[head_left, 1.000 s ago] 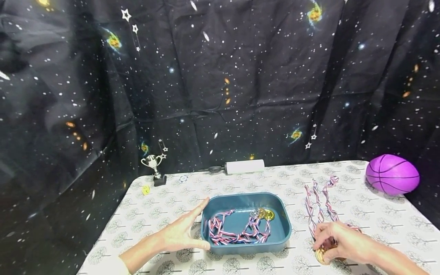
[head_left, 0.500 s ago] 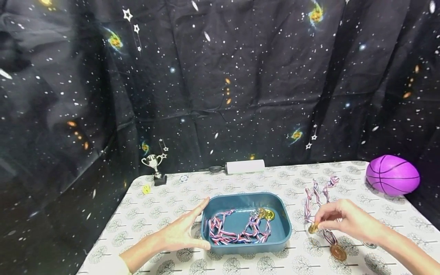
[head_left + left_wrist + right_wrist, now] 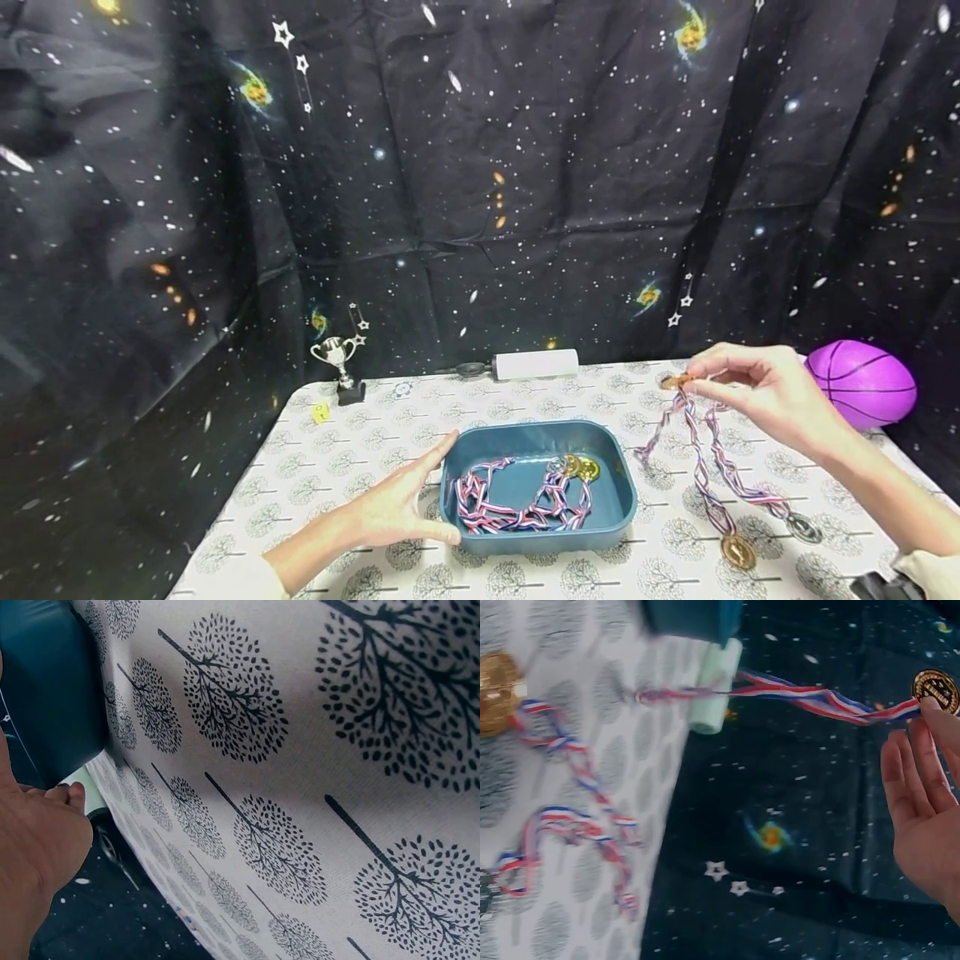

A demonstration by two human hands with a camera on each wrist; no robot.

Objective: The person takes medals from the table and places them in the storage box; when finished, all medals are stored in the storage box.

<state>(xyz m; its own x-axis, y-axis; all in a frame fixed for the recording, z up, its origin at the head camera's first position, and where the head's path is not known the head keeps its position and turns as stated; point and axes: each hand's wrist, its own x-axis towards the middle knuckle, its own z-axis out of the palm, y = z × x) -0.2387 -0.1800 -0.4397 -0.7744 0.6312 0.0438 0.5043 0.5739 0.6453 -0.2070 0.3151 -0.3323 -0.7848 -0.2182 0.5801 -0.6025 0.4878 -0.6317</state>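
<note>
Three ribboned medals (image 3: 572, 467) are held in the blue bin (image 3: 540, 545), which is touched by the spread left hand (image 3: 393, 508). Another medal (image 3: 675, 382) is pinched by the right hand (image 3: 768, 398) above the table (image 3: 360, 467).

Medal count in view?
6: three round metal medals in the rectangular teal bin, two on the white tree-print tablecloth, one in the right hand. Striped fabric ribbons may hide more.

Striped ribbons (image 3: 896, 713) showed against a tree-print bench (image 3: 525, 408).
Ribbons ran red, white and blue; medals (image 3: 738, 551) were gold, bronze and silver; bin (image 3: 547, 544) was teal. Bench bore dark trees on white; ball (image 3: 866, 383) was purple with black lines; backdrop (image 3: 525, 125) was black with white stars and orange-yellow spirals.
</note>
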